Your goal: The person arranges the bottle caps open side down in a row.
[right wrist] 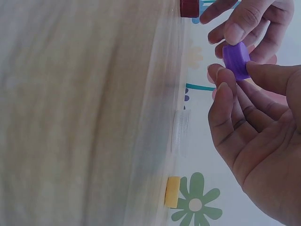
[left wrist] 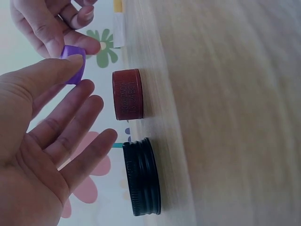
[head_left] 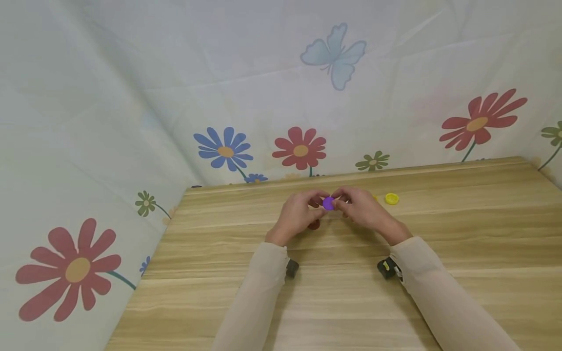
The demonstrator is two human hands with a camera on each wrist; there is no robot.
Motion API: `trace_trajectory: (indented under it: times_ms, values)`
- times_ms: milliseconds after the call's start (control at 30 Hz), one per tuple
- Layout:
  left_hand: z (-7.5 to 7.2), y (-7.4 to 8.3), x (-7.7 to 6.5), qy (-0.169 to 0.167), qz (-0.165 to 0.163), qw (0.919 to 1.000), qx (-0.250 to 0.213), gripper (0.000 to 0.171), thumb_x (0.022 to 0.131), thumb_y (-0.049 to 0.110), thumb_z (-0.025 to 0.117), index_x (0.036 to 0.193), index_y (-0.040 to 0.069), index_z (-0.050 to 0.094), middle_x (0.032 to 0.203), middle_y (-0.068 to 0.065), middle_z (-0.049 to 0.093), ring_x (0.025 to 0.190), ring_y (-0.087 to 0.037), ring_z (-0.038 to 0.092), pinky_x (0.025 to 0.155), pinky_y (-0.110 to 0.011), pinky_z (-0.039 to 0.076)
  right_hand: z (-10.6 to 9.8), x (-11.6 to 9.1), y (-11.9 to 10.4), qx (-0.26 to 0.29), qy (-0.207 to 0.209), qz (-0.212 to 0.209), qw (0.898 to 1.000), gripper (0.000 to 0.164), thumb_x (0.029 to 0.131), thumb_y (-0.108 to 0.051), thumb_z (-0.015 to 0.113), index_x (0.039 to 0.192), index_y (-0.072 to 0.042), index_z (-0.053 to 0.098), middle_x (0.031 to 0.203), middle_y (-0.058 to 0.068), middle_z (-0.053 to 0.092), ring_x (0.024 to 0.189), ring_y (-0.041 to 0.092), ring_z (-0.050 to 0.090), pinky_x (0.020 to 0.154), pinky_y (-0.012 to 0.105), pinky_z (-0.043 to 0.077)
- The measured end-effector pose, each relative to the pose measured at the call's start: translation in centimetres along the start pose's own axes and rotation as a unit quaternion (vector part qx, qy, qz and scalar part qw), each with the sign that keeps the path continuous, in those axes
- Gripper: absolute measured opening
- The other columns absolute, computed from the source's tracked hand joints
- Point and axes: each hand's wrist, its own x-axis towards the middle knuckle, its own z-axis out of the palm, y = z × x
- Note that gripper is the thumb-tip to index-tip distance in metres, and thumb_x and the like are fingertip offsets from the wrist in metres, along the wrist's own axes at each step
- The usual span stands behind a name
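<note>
Both hands hold one small purple bottle cap (head_left: 328, 203) above the table, between their fingertips. My left hand (head_left: 295, 214) pinches its left side; in the left wrist view the thumb lies on the cap while the other fingers are spread. From the other side, my right hand (head_left: 362, 209) grips the cap with thumb and fingers, and the right wrist view shows the cap's ribbed side. Below the left hand stands a dark red ribbed cap (left wrist: 128, 95), with a black threaded cap (left wrist: 142, 178) beside it.
A clear ribbed cap (right wrist: 180, 132) and a yellow-orange cap (right wrist: 172, 192) stand on the wooden table (head_left: 333, 302). A bright yellow cap (head_left: 392, 199) lies right of the right hand. Behind the table hangs a flower-printed cloth (head_left: 263, 97).
</note>
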Motion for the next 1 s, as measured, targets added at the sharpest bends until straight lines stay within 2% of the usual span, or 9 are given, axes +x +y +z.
trace_trajectory:
  times_ms: [233,500,767,1000]
  values:
    - [-0.03,-0.12,-0.07,-0.002,-0.002,1.0000,0.002,0.031,0.097,0.019,0.081,0.127,0.015,0.075,0.102,0.000,0.078,0.101,-0.019,0.074,0.093,-0.038,0.058,0.00,0.02,0.16,0.006,0.000,-0.010,1.000,0.021,0.108,-0.009,0.062,0.123,0.004,0.068,0.102,0.018,0.072,0.077,0.029,0.068,0.065,0.034,0.054]
    - [-0.02,-0.23,-0.22,-0.009,-0.014,0.9997,-0.016,0.030,0.097,0.023,0.081,0.126,0.016,0.075,0.103,0.002,0.077,0.085,-0.014,0.075,0.084,-0.033,0.058,0.05,0.00,0.16,0.000,-0.008,-0.018,1.000,0.022,0.106,-0.012,0.066,0.123,0.002,0.069,0.106,0.015,0.072,0.078,0.022,0.066,0.066,0.031,0.055]
    - [-0.08,-0.21,-0.15,-0.015,-0.023,0.9995,-0.016,0.027,0.097,0.020,0.081,0.123,0.013,0.078,0.109,0.003,0.077,0.098,-0.014,0.073,0.088,-0.032,0.058,-0.33,-0.15,0.43,-0.018,-0.020,-0.041,0.999,0.024,0.099,-0.006,0.072,0.122,0.000,0.071,0.107,0.012,0.072,0.085,0.025,0.064,0.071,0.035,0.055]
    - [0.01,0.04,-0.13,-0.042,-0.041,0.9958,-0.071,0.024,0.095,0.014,0.083,0.118,0.007,0.079,0.108,-0.004,0.076,0.077,-0.018,0.075,0.067,-0.026,0.061,-0.51,-0.14,0.39,-0.025,-0.035,-0.031,0.999,0.025,0.096,-0.001,0.074,0.121,0.001,0.072,0.107,0.014,0.072,0.085,0.025,0.065,0.070,0.033,0.057]
